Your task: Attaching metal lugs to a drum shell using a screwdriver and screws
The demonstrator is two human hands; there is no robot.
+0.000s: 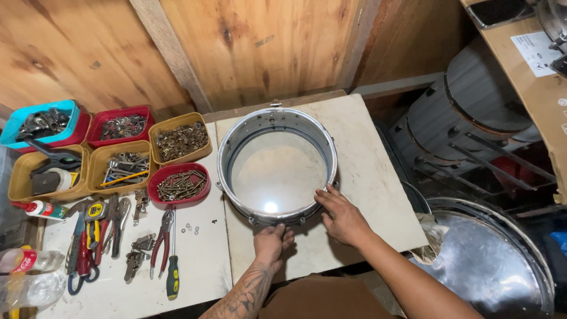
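A white workbench (201, 260) is set against a plank wall (248, 47). A pale board (366, 177) is laid over the bench's right end, and a chrome snare drum shell (276, 165) is seated on it near the back edge.

The left hand (270, 242) is closed over the shell's near rim, fingers curled. The right hand (341, 217) is spread flat on the board, its fingertips touching the shell's near-right rim.

Seven trays are grouped at the bench's left back corner. A red tray (179, 186) and a tan tray (181, 139) are filled with screws; another red tray (121, 125) is filled with small metal fittings. Red-handled pliers (160, 242) and a green-handled screwdriver (172, 269) are laid near the front edge. More drum shells (472, 112) are stacked on the floor to the right.
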